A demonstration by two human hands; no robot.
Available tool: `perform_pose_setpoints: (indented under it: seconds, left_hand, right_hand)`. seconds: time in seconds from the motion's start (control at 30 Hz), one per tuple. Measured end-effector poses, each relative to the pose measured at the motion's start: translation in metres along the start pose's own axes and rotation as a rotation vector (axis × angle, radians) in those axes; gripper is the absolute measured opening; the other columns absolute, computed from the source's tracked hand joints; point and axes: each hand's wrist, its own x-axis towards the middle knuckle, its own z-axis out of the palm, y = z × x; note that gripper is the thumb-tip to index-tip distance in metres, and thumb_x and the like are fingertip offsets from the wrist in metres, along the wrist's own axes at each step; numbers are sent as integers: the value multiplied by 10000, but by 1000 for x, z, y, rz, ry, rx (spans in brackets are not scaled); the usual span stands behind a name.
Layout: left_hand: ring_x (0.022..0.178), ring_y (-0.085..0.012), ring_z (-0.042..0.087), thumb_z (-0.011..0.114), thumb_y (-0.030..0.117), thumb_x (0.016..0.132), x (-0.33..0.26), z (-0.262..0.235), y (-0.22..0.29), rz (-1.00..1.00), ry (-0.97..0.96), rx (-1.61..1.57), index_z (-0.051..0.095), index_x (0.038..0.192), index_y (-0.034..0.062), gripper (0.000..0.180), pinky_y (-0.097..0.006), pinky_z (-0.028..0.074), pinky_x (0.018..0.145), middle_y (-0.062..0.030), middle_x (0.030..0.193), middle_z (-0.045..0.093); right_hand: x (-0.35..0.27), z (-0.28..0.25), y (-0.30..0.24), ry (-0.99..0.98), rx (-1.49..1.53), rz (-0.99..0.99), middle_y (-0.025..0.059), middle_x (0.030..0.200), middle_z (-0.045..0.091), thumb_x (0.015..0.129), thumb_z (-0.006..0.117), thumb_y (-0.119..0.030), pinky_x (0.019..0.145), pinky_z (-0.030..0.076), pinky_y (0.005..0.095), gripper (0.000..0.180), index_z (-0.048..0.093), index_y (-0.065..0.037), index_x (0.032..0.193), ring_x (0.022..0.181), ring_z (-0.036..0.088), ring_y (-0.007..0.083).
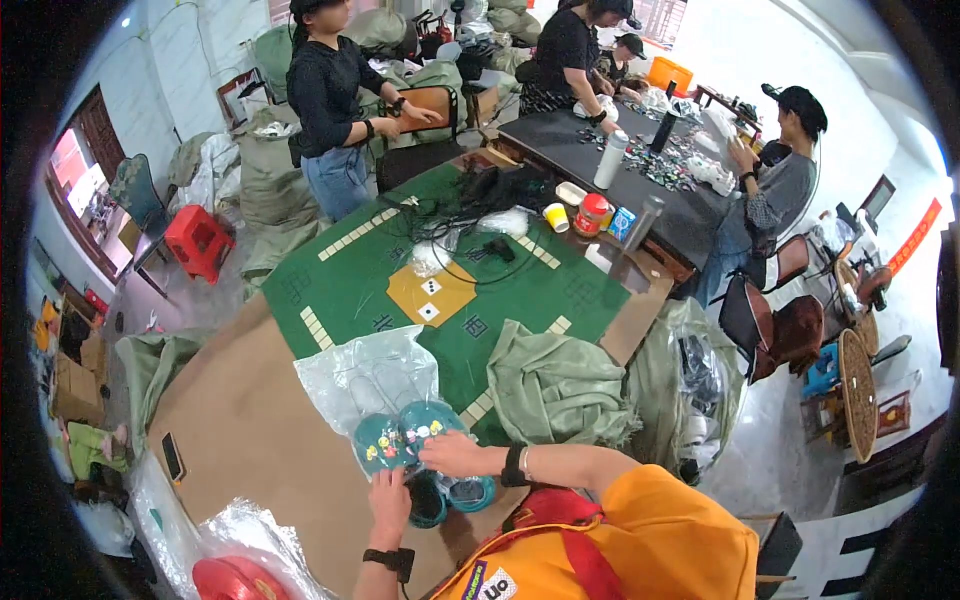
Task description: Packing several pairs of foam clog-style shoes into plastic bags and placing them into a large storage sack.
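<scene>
A pair of teal clogs with small colourful charms lies in front of me, toes pointing away. Their front part is inside a clear plastic bag, while the dark-lined heel ends stick out toward me. My left hand has its fingers closed at the bag's mouth, beside the left clog. Over the right clog, my right hand bends inward with its fingers closed at the bag's edge, near the charms. My fingertips are partly hidden, so the exact grip on film or clog is hard to see.
Brown board and a green mat cover the table. A phone lies left, a sage cloth sack right, black cables beyond. A red-lidded jar stands far right. Other people work around a dark table.
</scene>
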Motion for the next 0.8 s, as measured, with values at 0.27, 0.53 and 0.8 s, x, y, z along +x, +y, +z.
perform_pose_setpoints:
  seconds: [0.27, 0.53, 0.8]
  left_hand:
    - [816, -326, 488, 498, -5, 686, -36, 8, -14, -432, 3, 184, 466, 953, 34, 272, -420, 395, 691, -128, 841, 491]
    - [919, -361, 488, 501, -26, 694, -79, 44, -53, -661, 165, -102, 458, 1040, -28, 349, -397, 397, 796, -204, 959, 520]
    - [996, -355, 470, 348, 249, 890, -76, 73, -36, -942, 221, -668, 444, 1133, -1, 362, -379, 362, 832, -232, 1064, 503]
  right_hand:
    - [-5, 10, -12, 95, 34, -191, 94, 957, 474, 748, 552, -231, 729, 369, 379, 233, 464, -108, 925, 880, 474, 258]
    - [-43, 58, 70, 157, 475, 385, 218, 1198, 387, 811, 418, -255, 922, 310, 395, 486, 307, -80, 1250, 1104, 387, 329]
    - [-42, 65, 81, 232, 1140, 755, 84, 944, 492, 722, 453, 10, 712, 391, 271, 461, 361, -8, 1173, 822, 477, 162]
